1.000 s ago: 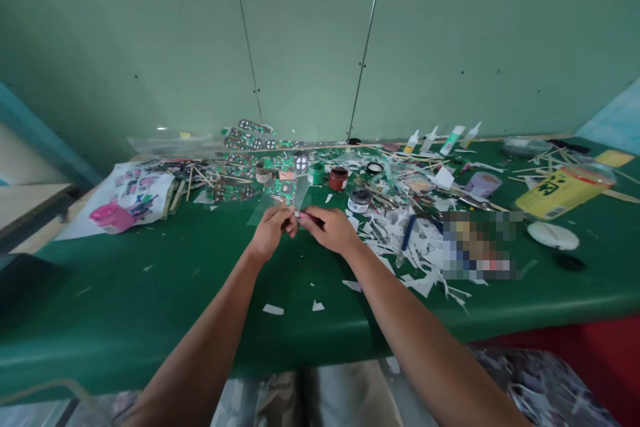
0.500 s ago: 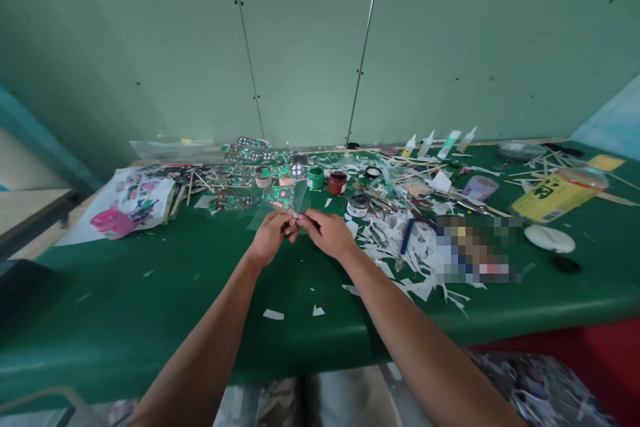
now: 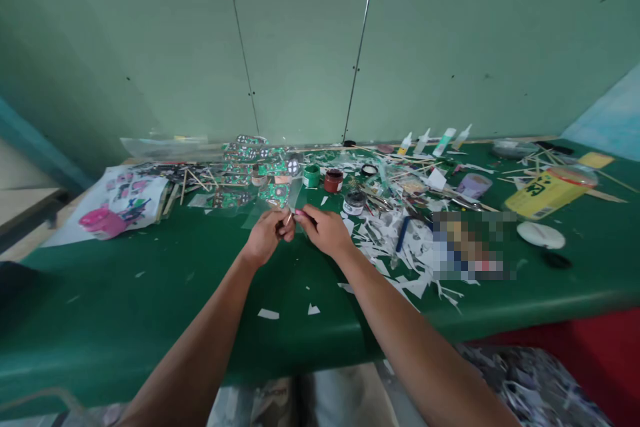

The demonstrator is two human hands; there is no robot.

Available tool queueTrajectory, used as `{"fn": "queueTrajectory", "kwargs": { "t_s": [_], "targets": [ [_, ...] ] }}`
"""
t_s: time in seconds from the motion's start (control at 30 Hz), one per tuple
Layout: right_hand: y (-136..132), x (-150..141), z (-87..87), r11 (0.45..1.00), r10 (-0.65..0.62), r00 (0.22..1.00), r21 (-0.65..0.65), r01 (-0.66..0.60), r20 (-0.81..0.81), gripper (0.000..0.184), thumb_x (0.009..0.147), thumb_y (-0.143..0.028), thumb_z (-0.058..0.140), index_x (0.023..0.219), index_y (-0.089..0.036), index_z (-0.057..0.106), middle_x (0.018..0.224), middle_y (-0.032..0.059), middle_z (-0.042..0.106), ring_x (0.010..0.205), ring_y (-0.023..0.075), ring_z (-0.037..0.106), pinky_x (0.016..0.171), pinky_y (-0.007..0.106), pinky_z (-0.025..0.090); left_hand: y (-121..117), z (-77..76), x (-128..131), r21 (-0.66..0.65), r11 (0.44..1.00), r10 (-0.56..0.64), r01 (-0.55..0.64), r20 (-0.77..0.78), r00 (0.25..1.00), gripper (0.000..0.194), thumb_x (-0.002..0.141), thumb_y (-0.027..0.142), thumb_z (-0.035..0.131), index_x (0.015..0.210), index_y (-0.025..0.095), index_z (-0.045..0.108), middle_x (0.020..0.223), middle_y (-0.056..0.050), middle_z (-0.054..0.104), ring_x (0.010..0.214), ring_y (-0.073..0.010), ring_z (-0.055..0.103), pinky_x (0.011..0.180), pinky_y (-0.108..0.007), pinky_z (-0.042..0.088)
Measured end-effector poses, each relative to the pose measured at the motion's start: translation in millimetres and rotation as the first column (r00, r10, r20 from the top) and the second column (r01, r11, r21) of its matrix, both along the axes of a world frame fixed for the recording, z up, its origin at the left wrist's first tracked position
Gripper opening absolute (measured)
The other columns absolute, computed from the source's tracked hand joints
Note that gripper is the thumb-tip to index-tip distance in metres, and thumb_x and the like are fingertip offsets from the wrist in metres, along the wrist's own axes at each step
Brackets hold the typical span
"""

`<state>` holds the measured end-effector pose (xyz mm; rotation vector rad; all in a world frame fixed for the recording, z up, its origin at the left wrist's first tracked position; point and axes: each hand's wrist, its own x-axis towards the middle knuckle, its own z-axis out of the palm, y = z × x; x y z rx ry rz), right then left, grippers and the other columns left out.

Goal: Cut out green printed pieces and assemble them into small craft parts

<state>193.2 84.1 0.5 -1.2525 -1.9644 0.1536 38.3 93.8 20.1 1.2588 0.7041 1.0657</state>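
My left hand (image 3: 269, 235) is closed in a pinch near the middle of the table, its fingers curled round something tiny that I cannot make out. Right beside it, my right hand (image 3: 327, 231) has thumb and forefinger pressed together, with a small pink spot at the tips. Whatever lies between the fingertips is too small to name. Just beyond the hands, cut-out pieces with a green and brown camouflage pattern (image 3: 275, 195) lie on clear plastic film. An open jar of green paint (image 3: 311, 177) and a jar of dark red paint (image 3: 333, 181) stand behind the hands.
White paper scraps (image 3: 380, 240) spread right of my hands. A pink container (image 3: 103, 222) sits on a printed sheet at left. Glue bottles (image 3: 444, 142) line the wall side. A yellow tub (image 3: 545, 193) lies at right, near a white oval lid (image 3: 541, 235).
The whole view has shifted a little. My fingertips have moved slightly apart, and the right hand's pinch now sits just right of the left fingers.
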Motion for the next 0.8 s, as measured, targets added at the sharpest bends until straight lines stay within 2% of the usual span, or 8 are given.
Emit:
{"fn": "queueTrajectory", "kwargs": {
  "t_s": [0.2,0.8],
  "targets": [
    [2.8,3.2,0.1,0.994,-0.102,0.993,0.034,0.104,-0.059,0.037,0.095,-0.049,0.033,0.083,-0.024,0.058,0.064,0.0029,0.062,0.057,0.019,0.058,0.052,0.026,0.028,-0.7,-0.8,-0.9,0.059,0.998,-0.034,0.037,-0.054,0.998,0.031,0.079,0.032,0.055,0.054,0.018,0.044,0.047,0.006,0.033,0.044,-0.0091,0.039,0.049,-0.026,0.032],
    [7.9,11.1,3.2,0.978,-0.202,0.936,-0.006,0.209,-0.288,0.039,0.093,-0.053,0.033,0.083,-0.024,0.057,0.056,0.0007,0.053,0.052,0.0189,0.052,0.052,0.027,0.029,1.4,-1.2,-2.7,0.168,0.985,-0.016,0.049,-0.19,0.982,0.038,0.079,0.036,0.055,0.049,0.02,0.038,0.047,0.005,0.032,0.045,-0.0103,0.041,0.051,-0.029,0.031]
  ]
}}
